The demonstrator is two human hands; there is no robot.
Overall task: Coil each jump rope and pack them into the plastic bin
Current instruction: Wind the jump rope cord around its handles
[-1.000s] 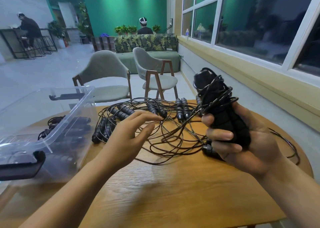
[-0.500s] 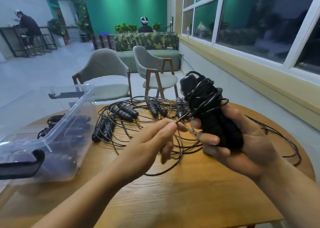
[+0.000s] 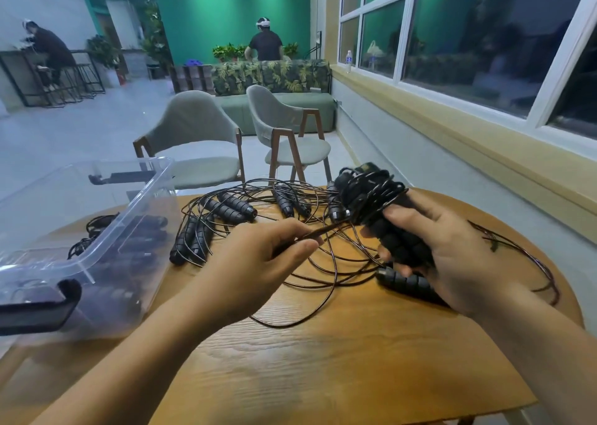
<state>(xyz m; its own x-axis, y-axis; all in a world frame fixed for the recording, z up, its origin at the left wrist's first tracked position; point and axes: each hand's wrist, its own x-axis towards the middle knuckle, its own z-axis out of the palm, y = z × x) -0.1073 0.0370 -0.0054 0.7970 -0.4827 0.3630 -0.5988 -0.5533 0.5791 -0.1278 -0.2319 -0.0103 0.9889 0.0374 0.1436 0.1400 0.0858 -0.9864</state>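
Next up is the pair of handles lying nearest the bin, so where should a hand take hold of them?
Grip the pair of handles together around their ribbed middles, from above. They lie side by side on the table, so one hand can span both; loose cord crosses their far ends.

Two bare forearms, left hand [image 3: 258, 259], right hand [image 3: 452, 256], no sleeves

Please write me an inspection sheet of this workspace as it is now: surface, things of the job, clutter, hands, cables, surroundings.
Surface: round wooden table, bare at the near side.
Job's things: clear plastic bin at left, dark ropes inside; loose jump ropes behind the hands.
Clutter: nothing seen.
Hands: right hand grips a wound rope bundle; left hand pinches its cord.
Cables: thin rope cords tangled across the table.
Surroundings: two chairs, window, two people far off.
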